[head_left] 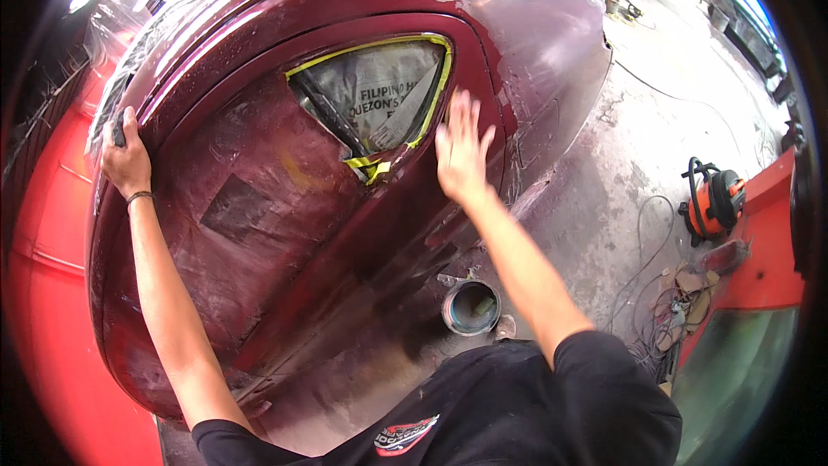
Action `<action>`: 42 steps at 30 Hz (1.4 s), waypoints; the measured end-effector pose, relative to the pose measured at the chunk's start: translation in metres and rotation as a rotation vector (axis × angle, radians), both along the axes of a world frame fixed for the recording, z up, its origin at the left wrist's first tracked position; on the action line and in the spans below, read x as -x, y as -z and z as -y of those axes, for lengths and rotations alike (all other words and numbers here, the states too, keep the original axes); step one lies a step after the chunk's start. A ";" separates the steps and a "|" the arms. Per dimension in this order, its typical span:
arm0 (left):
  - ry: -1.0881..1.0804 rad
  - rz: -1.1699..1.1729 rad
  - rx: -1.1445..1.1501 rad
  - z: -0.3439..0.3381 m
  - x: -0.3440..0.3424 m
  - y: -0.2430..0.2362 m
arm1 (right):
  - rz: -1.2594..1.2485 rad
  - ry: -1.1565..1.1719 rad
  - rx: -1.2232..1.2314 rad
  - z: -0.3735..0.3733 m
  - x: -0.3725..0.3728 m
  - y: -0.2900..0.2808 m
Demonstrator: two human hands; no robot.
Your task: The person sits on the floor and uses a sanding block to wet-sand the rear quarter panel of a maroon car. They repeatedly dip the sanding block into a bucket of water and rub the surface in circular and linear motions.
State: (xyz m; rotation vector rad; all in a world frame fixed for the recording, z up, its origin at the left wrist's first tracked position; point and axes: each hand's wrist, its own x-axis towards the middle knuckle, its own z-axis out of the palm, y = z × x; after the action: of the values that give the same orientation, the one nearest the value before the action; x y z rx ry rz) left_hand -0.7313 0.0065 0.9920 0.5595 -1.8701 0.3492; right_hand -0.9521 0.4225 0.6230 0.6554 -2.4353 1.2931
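Observation:
My left hand (128, 151) is at the left curved edge of a maroon car body (466, 60), with fingers curled round a small dark object (119, 131) that is too small to make out. My right hand (466, 142), slightly blurred, has its fingers stretched out flat on or just over the maroon panel, right of a triangular window opening. The window is covered with printed paper (366, 78), edged in yellow masking tape (375, 171). Patches of dull, lighter primer and scuffed paint show on the panel and its right end, and a dark square patch lies left of the window.
A round metal bucket (453, 309) sits on the concrete floor below the car. At the right are an orange-and-black vacuum (716, 203), cables, a heap of cloths or discs (686, 293) and a red object (768, 242). A red bodywork panel (47, 293) stands at the far left.

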 end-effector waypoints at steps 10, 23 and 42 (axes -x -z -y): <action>0.124 0.080 -0.054 -0.009 0.014 0.003 | 0.035 0.208 0.123 0.008 0.105 -0.091; 0.064 0.093 -0.048 0.009 0.022 -0.001 | 0.068 0.209 0.211 0.012 0.112 -0.117; 0.045 0.047 -0.013 -0.013 0.001 0.001 | 0.079 0.053 -0.108 0.013 -0.084 0.041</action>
State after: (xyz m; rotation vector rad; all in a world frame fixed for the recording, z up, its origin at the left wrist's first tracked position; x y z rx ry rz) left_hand -0.7326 0.0194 0.9910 0.5217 -1.9281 0.3230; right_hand -0.8678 0.4090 0.5823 0.5734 -2.5828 1.1954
